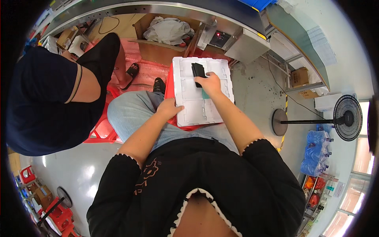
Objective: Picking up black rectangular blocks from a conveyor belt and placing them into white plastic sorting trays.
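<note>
A white plastic tray (189, 104) with shallow rectangular compartments lies in front of my knees, on something red. My left hand (169, 109) grips its near left edge, thumb on top and the other fingers mostly hidden. Over the upper middle of the tray, my right hand (209, 83) is closed on a black flat rectangular piece (198, 70); it looks layered, but I cannot tell whether it is one piece or several. A small green patch (205, 94) shows beneath that hand, partly covered.
A co-worker (47, 98) in dark clothes sits close at my left. Ahead runs a metal-edged conveyor bench (158, 11), with a cardboard box (162, 51) of white plastic below it. To the right stand a black fan (347, 117) and blue-wrapped water bottles (316, 152).
</note>
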A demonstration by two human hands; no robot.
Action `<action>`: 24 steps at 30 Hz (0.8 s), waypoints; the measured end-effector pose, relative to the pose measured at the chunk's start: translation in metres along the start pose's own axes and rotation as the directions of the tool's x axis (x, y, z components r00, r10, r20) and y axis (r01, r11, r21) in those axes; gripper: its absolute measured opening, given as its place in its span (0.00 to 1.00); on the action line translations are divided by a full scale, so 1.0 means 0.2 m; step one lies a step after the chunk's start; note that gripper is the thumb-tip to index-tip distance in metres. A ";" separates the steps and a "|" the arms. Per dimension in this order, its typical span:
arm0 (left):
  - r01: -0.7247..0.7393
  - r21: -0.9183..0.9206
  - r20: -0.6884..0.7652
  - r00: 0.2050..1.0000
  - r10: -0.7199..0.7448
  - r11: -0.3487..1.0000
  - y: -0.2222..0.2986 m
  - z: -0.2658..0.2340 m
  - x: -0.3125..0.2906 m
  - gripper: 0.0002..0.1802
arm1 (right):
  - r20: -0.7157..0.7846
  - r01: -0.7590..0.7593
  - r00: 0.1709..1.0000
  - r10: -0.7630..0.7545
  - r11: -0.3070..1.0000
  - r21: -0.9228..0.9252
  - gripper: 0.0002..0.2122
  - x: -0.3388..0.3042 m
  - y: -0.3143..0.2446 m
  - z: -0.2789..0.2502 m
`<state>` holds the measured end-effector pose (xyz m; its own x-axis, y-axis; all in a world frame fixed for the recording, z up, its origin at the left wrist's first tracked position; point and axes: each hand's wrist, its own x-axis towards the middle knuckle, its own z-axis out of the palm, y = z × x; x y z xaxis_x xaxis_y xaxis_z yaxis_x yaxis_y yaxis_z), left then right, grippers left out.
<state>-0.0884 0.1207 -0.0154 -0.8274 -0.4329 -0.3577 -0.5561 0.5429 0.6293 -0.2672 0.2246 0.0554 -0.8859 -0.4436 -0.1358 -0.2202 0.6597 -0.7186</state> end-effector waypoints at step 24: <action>-0.298 0.428 -0.228 0.878 0.421 0.853 0.20 -0.20 0.36 0.17 | -0.214 -0.064 0.975 -0.053 0.860 -0.507 0.25 0.31 0.31 -0.03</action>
<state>-0.1668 0.0825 0.0110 -0.9427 -0.3157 0.1082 -0.2616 0.9003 0.3478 -0.3392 0.2414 0.0076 -0.9397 -0.3380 0.0517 -0.3393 0.9030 -0.2637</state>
